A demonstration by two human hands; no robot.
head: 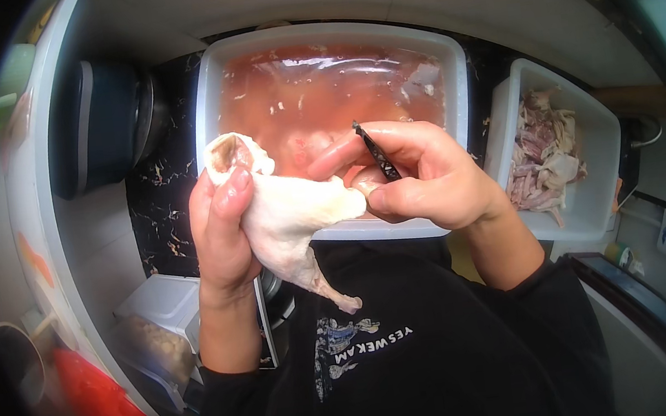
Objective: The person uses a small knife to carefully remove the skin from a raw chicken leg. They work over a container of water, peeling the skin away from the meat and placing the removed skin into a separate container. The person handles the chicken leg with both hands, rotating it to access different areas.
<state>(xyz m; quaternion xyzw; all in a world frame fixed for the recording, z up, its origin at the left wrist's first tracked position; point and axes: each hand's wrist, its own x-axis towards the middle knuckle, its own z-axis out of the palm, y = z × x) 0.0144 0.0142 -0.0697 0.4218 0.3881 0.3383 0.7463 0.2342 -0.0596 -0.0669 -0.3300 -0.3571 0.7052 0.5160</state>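
Observation:
My left hand [225,232] grips a pale, plucked raw poultry carcass [284,213], its hollow opening at the upper left and a leg hanging down toward my black shirt. Against the right end of the carcass are the fingertips of my right hand [428,178], which also holds small dark tweezers [377,152] with the tip pointing up and away. Both hands are over the near edge of a white plastic tub [458,83]. Reddish water fills the tub, with small bits floating on it and a pale piece of meat partly under the surface.
On the right, a smaller white bin [603,177] holds a heap of raw poultry pieces [545,153]. A dark blue container [105,126] stands at the left beside a metal bowl. Lower left is a clear-sided box [151,346] with pale contents. The black counter [164,209] has light veining.

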